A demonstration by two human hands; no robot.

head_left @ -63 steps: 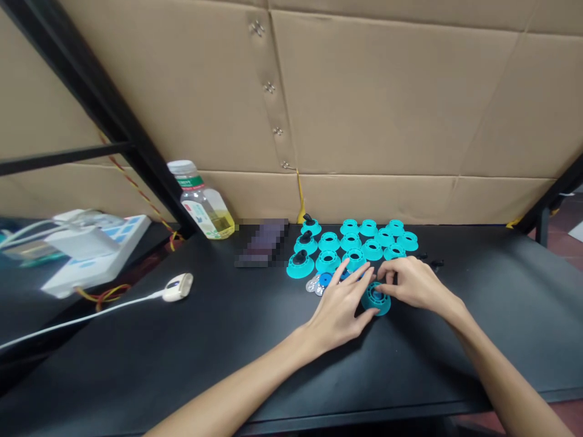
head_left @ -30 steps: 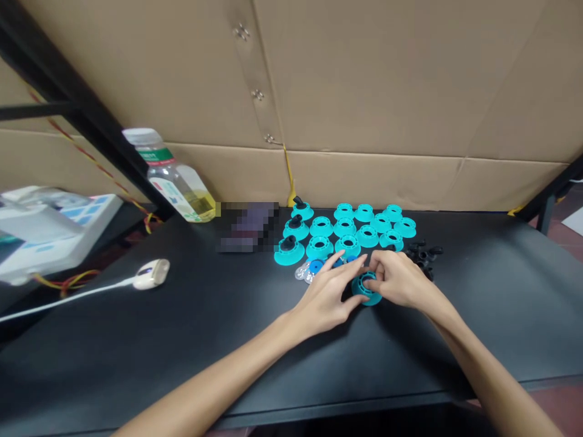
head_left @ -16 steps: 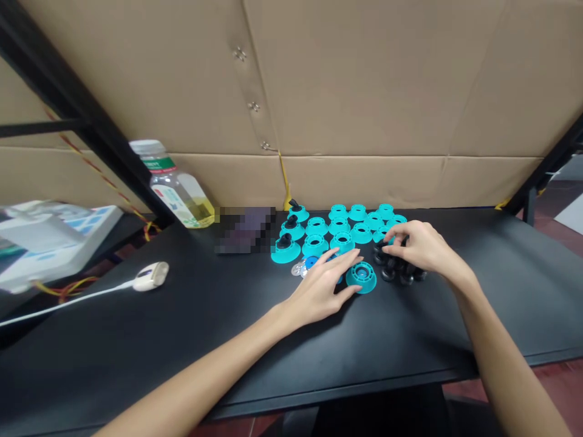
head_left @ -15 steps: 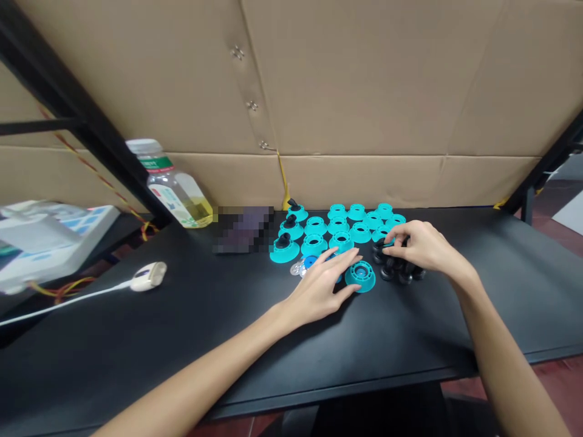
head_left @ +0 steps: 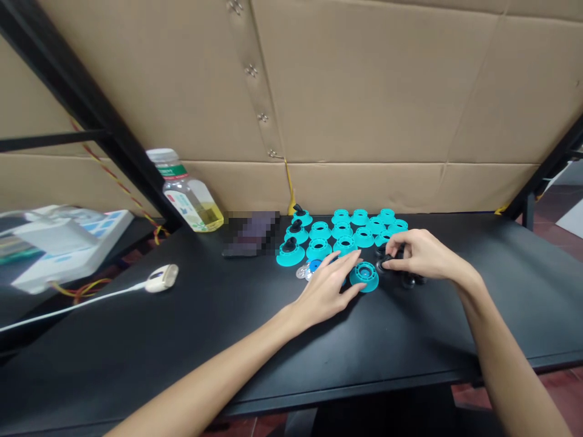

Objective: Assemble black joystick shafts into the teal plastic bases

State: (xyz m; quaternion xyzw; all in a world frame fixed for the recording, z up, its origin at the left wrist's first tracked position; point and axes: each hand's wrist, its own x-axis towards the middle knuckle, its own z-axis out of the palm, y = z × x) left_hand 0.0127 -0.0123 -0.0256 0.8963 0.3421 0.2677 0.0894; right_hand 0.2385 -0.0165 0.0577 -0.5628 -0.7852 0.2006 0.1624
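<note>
A teal flared ring (head_left: 365,285) with a dark inner ring and a blue centre lies on the black table. My left hand (head_left: 325,288) rests beside it, fingers stretched and apart, the thumb at the ring's near left edge. My right hand (head_left: 426,255) pinches a small black knob (head_left: 385,263) at the left side of a cluster of black knobs (head_left: 409,280), which the hand partly covers. Clear discs (head_left: 301,272) and a blue disc (head_left: 314,265) lie partly hidden behind my left hand.
Several teal rings (head_left: 320,230) stand in rows behind my hands; the left column (head_left: 290,255) carries black knobs. Further left are a dark pixelated flat object (head_left: 252,233), a bottle of yellow liquid (head_left: 194,203), a cable with a beige end (head_left: 163,278) and a power strip (head_left: 73,249). Cardboard (head_left: 364,91) walls the back.
My right hand has moved slightly down and now pinches a black knob at the cluster's left side. My left hand stays by the teal ring. The camera view has shifted a little.
</note>
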